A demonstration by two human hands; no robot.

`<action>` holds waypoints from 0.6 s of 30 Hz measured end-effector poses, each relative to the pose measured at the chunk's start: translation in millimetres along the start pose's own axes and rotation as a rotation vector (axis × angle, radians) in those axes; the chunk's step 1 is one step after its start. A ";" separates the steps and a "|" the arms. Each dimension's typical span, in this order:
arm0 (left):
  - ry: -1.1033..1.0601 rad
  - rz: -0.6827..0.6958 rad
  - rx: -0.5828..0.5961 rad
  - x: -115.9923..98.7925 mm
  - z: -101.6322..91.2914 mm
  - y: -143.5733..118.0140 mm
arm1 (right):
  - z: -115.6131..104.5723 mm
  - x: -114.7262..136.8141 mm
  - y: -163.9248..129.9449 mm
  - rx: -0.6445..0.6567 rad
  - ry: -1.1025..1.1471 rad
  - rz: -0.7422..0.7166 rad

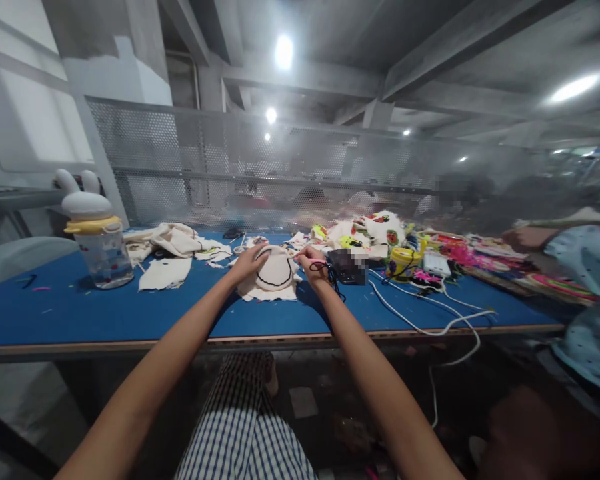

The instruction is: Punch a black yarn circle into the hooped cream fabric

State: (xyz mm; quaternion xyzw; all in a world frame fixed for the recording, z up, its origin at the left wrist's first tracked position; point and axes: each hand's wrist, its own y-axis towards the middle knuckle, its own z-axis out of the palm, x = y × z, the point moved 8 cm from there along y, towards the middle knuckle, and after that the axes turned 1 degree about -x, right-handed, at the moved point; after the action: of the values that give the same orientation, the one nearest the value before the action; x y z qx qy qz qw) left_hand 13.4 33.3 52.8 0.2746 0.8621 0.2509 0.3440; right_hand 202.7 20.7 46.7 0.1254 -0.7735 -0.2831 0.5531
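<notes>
Holding the upper left edge of a hooped cream cloth (pixel 274 270) with the left grip (pixel 250 262), thumb and fingers closed on it. Bunched narrow at the cloth's right edge with the right grip (pixel 311 259), though too small to tell whether closed on the edge or on a thread. Marked on the cloth with a black curved line, spread ragged below the round part, and placed above the near edge of a blue table (pixel 275 325), between both hands. Looped about the right wrist, a dark cord (pixel 334 279). Just beside it, a flat black item (pixel 347 268), partly blurred out. Farther right, a yellow tub (pixel 403 262), a white device (pixel 436 265), a trailing white cable (pixel 410 325) and bright pink material (pixel 463 253). Behind these, a heap of white fabric with red and green patches (pixel 375 232). Off to the left, loose cream fabric pieces (pixel 165 274) and a rabbit-eared bottle (pixel 103 257) with a yellow collar. Beyond the table, a perforated metal screen (pixel 230 160). At far right, another person's pale blue patterned sleeve (pixel 583 260)
</notes>
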 end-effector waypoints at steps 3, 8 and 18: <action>-0.011 0.006 -0.004 -0.4 -0.2 -0.2 | -2.8 3.2 0.4 -0.019 0.009 -0.012; -0.050 0.001 -0.011 -0.4 0.0 0.0 | -0.6 8.8 -6.5 0.029 -0.019 -0.008; -0.041 0.018 -0.007 -7.8 -0.6 -0.4 | 1.2 21.9 -15.1 0.061 -0.001 -0.109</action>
State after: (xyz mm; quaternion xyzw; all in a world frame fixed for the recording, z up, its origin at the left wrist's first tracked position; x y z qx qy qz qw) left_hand 17.6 27.9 56.5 0.2862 0.8515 0.2516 0.3603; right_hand 191.9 -2.3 54.9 0.1839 -0.7742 -0.2890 0.5322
